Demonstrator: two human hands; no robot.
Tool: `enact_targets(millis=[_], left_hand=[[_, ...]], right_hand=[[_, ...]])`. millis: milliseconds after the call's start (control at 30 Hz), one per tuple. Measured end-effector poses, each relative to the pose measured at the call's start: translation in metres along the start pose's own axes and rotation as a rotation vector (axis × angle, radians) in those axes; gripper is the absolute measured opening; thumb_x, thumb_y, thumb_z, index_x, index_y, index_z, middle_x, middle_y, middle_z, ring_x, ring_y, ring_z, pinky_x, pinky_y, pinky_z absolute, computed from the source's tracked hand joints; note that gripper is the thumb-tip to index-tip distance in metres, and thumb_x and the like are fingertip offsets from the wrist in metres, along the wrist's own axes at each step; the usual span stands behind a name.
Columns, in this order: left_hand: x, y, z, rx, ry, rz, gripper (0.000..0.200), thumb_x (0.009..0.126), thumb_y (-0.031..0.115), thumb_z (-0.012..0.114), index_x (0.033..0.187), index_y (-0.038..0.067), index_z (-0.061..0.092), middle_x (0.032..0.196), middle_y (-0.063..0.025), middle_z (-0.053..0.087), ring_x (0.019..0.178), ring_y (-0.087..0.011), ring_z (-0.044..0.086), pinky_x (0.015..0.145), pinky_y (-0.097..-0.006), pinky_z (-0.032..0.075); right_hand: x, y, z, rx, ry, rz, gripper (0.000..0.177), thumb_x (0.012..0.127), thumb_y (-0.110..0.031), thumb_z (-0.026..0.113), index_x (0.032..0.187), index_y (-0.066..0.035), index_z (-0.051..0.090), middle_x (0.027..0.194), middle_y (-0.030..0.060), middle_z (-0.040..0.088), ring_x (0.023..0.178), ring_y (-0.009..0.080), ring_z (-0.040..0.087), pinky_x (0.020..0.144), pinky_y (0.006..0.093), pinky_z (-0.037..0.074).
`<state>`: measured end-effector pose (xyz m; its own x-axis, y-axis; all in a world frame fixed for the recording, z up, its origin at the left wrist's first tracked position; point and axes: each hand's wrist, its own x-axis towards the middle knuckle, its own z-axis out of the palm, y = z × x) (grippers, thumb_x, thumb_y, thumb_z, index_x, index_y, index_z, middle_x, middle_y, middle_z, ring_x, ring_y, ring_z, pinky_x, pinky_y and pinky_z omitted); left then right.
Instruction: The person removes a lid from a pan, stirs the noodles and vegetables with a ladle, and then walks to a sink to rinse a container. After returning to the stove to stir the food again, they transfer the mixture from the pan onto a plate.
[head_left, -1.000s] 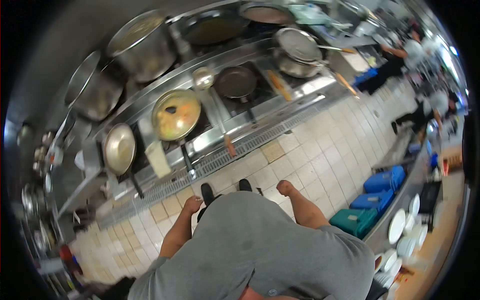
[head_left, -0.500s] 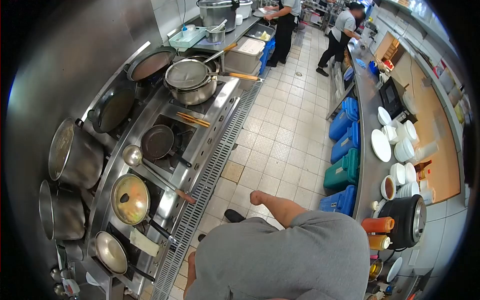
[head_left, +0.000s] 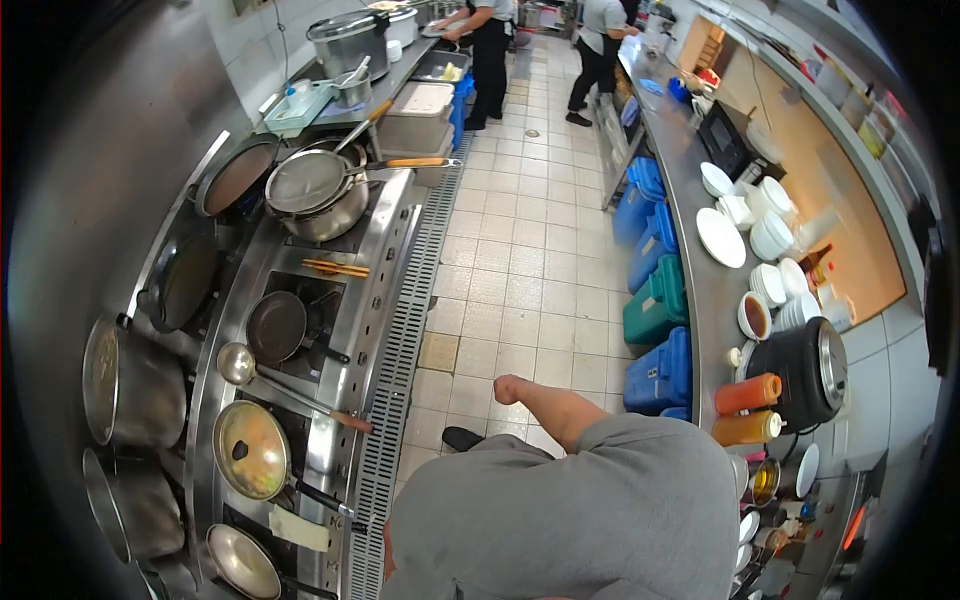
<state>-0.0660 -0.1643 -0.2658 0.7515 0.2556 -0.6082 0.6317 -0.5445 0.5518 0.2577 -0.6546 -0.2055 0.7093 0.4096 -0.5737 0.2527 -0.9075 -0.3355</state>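
My right hand is held out in front of my body above the tiled floor, its fingers curled closed. Nothing shows in it and it touches nothing. Of my left arm only a strip of skin shows beside the grey shirt; the hand is hidden. On the stove to my left, a pan with a glass lid has food under the lid. A ladle with a wooden handle lies behind it. A folded cloth lies by a second lidded pan. A small black frying pan sits on another burner.
Chopsticks, strainers over a pot, woks and tall pots line the stove. Right are lidded bins, a counter with bowls, sauce bottles and a black cooker. Two people work farther off.
My view has turned to the right and tipped slightly, so the stove and far people sit farther left. My right hand stays closed in front of me; the stove items look unmoved.
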Motion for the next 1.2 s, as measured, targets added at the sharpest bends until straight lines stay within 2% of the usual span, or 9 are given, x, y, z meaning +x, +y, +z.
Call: enact_targets(millis=[333,467,567,633,667,733,800,1067,1200], left_hand=[[0.014,-0.003,-0.009,0.101,-0.007,0.126,0.040,0.093,0.034,0.050,0.109,0.001,0.065,0.109,-0.0178,0.067,0.100,-0.0343,0.063,0.085,-0.0441,0.050],[0.026,-0.025,-0.001,0.854,0.149,0.762,0.039,0.094,0.033,0.049,0.109,0.001,0.065,0.109,-0.0176,0.067,0.099,-0.0345,0.063,0.084,-0.0447,0.050],[-0.054,0.082,-0.048,0.384,0.045,0.276,0.039,0.096,0.036,0.043,0.111,0.006,0.064,0.114,-0.0181,0.064,0.104,-0.0377,0.060,0.089,-0.0485,0.048],[-0.011,0.005,-0.011,0.452,0.084,0.254,0.044,0.090,0.042,0.050,0.112,0.007,0.066,0.116,-0.0186,0.064,0.109,-0.0372,0.059,0.093,-0.0442,0.048],[-0.070,0.092,-0.050,0.107,0.105,-0.061,0.044,0.089,0.042,0.055,0.110,0.005,0.066,0.114,-0.0176,0.066,0.108,-0.0359,0.060,0.094,-0.0429,0.048],[-0.081,0.089,-0.045,0.065,0.183,-0.123,0.043,0.085,0.039,0.061,0.110,0.004,0.066,0.112,-0.0174,0.066,0.108,-0.0347,0.061,0.094,-0.0415,0.048],[-0.089,0.075,-0.038,-0.010,0.200,-0.184,0.043,0.084,0.038,0.063,0.110,0.004,0.066,0.111,-0.0173,0.067,0.108,-0.0339,0.062,0.094,-0.0410,0.048],[-0.150,0.055,0.010,-0.215,0.260,-0.327,0.045,0.084,0.038,0.064,0.113,0.004,0.066,0.113,-0.0201,0.066,0.108,-0.0330,0.062,0.096,-0.0371,0.048],[-0.166,0.030,0.046,-0.345,0.180,-0.497,0.045,0.085,0.038,0.063,0.116,0.005,0.065,0.118,-0.0185,0.064,0.114,-0.0319,0.060,0.100,-0.0351,0.045]], right_hand=[[-0.045,0.014,0.016,0.041,-0.109,0.145,0.030,0.077,-0.020,0.053,0.089,-0.002,0.073,0.103,0.0251,0.066,0.103,0.0377,0.064,0.086,0.0414,0.052],[-0.044,0.009,0.023,-0.116,-0.152,0.014,0.028,0.079,-0.021,0.051,0.080,-0.002,0.073,0.098,0.0261,0.066,0.096,0.0399,0.064,0.083,0.0436,0.052],[-0.032,0.017,0.028,-0.453,-0.126,-0.448,0.017,0.068,-0.013,0.056,0.067,-0.003,0.070,0.076,0.0211,0.068,0.069,0.0342,0.067,0.065,0.0454,0.054],[-0.003,0.027,0.047,-0.512,-0.185,-0.453,0.009,0.062,-0.012,0.066,0.066,-0.004,0.069,0.077,0.0187,0.068,0.076,0.0330,0.068,0.069,0.0439,0.055],[0.003,0.024,0.048,-0.443,-0.256,-0.362,0.015,0.059,-0.015,0.072,0.069,-0.005,0.068,0.081,0.0159,0.069,0.083,0.0321,0.067,0.074,0.0426,0.054],[0.017,0.020,0.040,-0.408,-0.350,-0.296,0.024,0.055,-0.018,0.079,0.072,-0.007,0.067,0.085,0.0132,0.069,0.090,0.0312,0.066,0.080,0.0412,0.053],[0.026,0.019,0.037,-0.736,-0.233,-0.799,0.009,0.071,-0.012,0.064,0.070,-0.007,0.071,0.082,0.0160,0.071,0.080,0.0312,0.069,0.074,0.0417,0.056],[0.078,-0.031,0.008,-0.835,-0.317,-0.742,0.013,0.072,-0.010,0.062,0.076,-0.005,0.074,0.086,0.0141,0.072,0.084,0.0301,0.069,0.074,0.0394,0.056],[0.123,-0.032,0.013,-0.175,-0.221,-0.660,0.024,0.081,-0.014,0.049,0.065,-0.001,0.060,0.067,0.0172,0.065,0.053,0.0255,0.064,0.049,0.0410,0.053]])
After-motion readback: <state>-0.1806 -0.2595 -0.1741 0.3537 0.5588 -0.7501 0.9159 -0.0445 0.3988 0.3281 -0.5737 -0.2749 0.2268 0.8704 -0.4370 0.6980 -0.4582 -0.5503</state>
